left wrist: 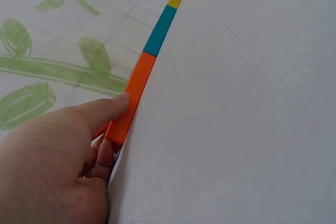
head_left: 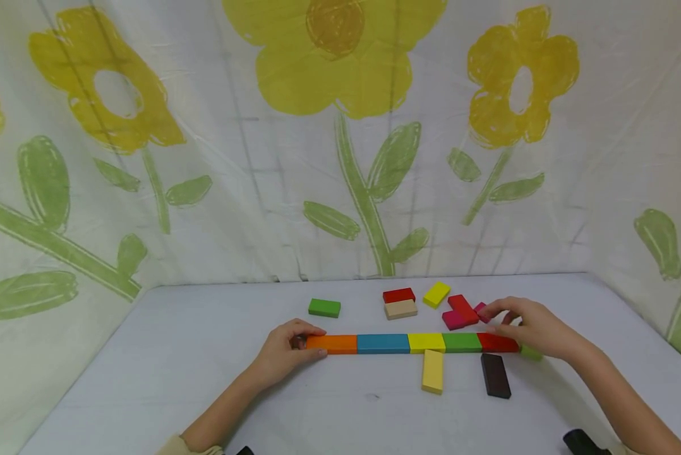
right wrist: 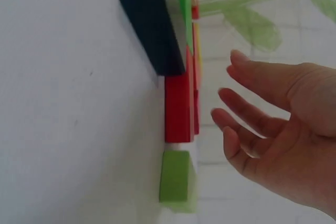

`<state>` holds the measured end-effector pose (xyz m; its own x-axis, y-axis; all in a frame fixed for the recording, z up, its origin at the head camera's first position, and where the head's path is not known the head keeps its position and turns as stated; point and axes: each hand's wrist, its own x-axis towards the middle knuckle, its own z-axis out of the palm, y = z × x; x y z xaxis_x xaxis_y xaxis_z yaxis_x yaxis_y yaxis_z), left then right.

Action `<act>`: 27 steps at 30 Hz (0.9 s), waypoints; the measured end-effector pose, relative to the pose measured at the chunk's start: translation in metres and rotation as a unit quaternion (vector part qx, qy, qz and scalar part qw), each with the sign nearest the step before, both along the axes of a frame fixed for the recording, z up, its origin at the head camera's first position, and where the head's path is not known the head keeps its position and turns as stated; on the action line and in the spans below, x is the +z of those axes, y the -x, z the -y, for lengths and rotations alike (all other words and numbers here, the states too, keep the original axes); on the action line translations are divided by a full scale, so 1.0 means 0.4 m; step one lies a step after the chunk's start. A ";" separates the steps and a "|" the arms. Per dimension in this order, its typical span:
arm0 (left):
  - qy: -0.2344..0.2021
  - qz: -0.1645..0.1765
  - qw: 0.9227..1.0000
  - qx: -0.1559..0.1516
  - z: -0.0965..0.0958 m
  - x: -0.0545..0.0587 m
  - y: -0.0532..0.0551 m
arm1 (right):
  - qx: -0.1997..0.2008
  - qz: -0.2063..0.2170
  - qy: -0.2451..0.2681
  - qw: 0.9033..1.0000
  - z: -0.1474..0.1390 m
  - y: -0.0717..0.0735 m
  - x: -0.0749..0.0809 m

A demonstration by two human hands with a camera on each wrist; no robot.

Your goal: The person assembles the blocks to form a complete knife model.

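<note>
An orange block, a blue block, a yellow block, a green block and a red block lie end to end in one straight row. My left hand pinches the orange block's outer end between thumb and fingers. At the row's other end my right hand hovers with loosely bent, parted fingers, holding nothing. Partly behind it in the head view is a light green block. The right wrist view shows a small gap between this light green block and the red one.
In front of the row lie a pale yellow block and a black block. Behind it are a green block, a red block, a beige block, a bright yellow block, and red and pink blocks near my right hand.
</note>
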<state>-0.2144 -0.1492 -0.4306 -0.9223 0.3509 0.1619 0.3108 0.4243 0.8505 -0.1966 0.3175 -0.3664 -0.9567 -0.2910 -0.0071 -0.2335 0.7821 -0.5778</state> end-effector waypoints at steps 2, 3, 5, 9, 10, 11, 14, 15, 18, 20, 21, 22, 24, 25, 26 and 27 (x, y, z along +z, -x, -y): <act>0.002 -0.001 1.000 0.001 0.000 -0.002 0.001 | 0.006 -0.010 0.003 1.000 0.022 0.007 0.008; 0.002 -0.002 1.000 0.000 0.000 -0.003 0.001 | 0.008 -0.013 0.006 1.000 0.035 0.010 0.013; 0.003 -0.003 1.000 -0.001 0.000 -0.005 0.002 | 0.011 -0.016 0.016 1.000 0.061 0.018 0.022; 0.000 -0.001 1.000 -0.004 0.001 -0.005 0.002 | 0.022 -0.022 0.036 0.999 0.117 0.037 0.038; 0.000 0.001 1.000 -0.004 0.001 -0.005 0.002 | 0.025 -0.023 0.039 0.999 0.132 0.044 0.041; -0.002 0.002 1.000 -0.005 0.001 -0.005 0.002 | 0.029 -0.025 0.043 0.998 0.147 0.050 0.044; -0.008 0.001 1.000 -0.007 0.002 -0.002 0.000 | 0.041 -0.030 0.059 0.997 0.192 0.071 0.050; -0.010 0.000 1.000 -0.008 0.003 -0.002 -0.001 | 0.044 -0.031 0.061 0.997 0.207 0.078 0.052; -0.014 -0.004 1.000 -0.010 0.004 0.001 -0.003 | 0.059 -0.037 0.069 0.995 0.251 0.099 0.053; -0.011 -0.005 1.000 -0.009 0.004 0.001 -0.003 | 0.073 -0.044 0.072 0.994 0.280 0.111 0.054; -0.008 -0.005 1.000 -0.008 0.004 0.001 -0.003 | 0.077 -0.046 0.075 0.993 0.294 0.118 0.053; -0.006 -0.004 1.000 -0.006 0.003 0.000 -0.003 | 0.083 -0.049 0.078 0.992 0.309 0.125 0.051; 0.000 -0.004 1.000 -0.004 0.002 -0.001 -0.001 | 0.086 -0.046 0.085 0.992 0.339 0.138 0.050; 0.001 -0.005 1.000 -0.005 0.003 -0.002 -0.001 | 0.086 -0.042 0.088 0.991 0.354 0.144 0.049; 0.001 -0.005 1.000 -0.004 0.003 -0.002 0.000 | 0.085 -0.038 0.091 0.991 0.368 0.150 0.047; 0.001 -0.004 1.000 -0.004 0.003 -0.003 0.000 | 0.083 -0.032 0.093 0.992 0.383 0.155 0.046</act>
<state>-0.2146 -0.1502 -0.4318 -0.9184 0.3583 0.1676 0.3201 0.4243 0.8470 -0.2586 0.1642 -0.3481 -0.8923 -0.4350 0.1211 -0.3914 0.6113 -0.6878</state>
